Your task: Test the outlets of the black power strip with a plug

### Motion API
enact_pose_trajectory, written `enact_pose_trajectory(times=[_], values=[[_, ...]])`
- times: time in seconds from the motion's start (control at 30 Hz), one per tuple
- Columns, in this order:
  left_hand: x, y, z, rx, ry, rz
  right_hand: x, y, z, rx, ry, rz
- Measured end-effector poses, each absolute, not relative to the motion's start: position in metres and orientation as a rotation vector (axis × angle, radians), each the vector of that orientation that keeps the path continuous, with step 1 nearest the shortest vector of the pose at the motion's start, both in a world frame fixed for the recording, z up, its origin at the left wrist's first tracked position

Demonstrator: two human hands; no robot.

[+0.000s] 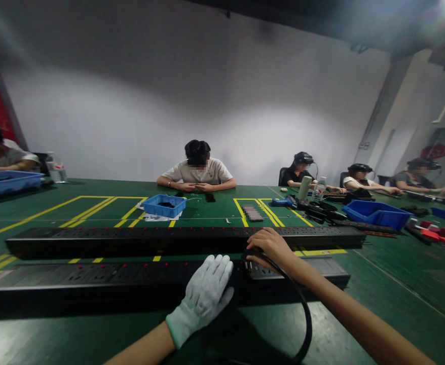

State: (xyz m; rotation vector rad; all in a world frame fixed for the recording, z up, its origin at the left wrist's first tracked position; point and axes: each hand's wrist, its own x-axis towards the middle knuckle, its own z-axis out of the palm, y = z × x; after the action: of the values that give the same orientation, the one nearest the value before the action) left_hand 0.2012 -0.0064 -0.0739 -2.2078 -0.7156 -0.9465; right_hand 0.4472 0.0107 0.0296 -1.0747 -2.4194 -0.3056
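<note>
Two long black power strips with rows of sockets and small red dots lie side by side across the table. My left hand (207, 291), in a white glove, rests flat on the near power strip (93, 284) with its fingers stretched out. Just right of it, my bare right hand (271, 247) grips a black plug (250, 264) over the near strip's sockets. The plug's pins are partly hidden, and I cannot tell whether they are in a socket. From the plug a thick black cable (306, 314) loops down toward me. Beyond lies the far power strip (112, 242).
A blue tray (164, 207) with dark parts stands past the strips. Right of it lie a phone-like slab (253, 213), a blue tool (281, 202), black cables (319, 210) and a blue bin (376, 215). A person (196, 170) sits opposite; others sit along both sides.
</note>
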Motion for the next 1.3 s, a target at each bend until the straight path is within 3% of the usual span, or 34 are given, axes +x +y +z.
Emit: enact_pose_trajectory(times=[0.57, 1.3], values=[[0.203, -0.01, -0.063, -2.191, -0.699, -0.931, 0.441, -0.014, -0.015, -0.887, -2.206, -0.505], [0.203, -0.007, -0.073, -2.284, -0.773, -0.965, 0.421, -0.033, -0.01, -1.128, -2.13, -0.679]])
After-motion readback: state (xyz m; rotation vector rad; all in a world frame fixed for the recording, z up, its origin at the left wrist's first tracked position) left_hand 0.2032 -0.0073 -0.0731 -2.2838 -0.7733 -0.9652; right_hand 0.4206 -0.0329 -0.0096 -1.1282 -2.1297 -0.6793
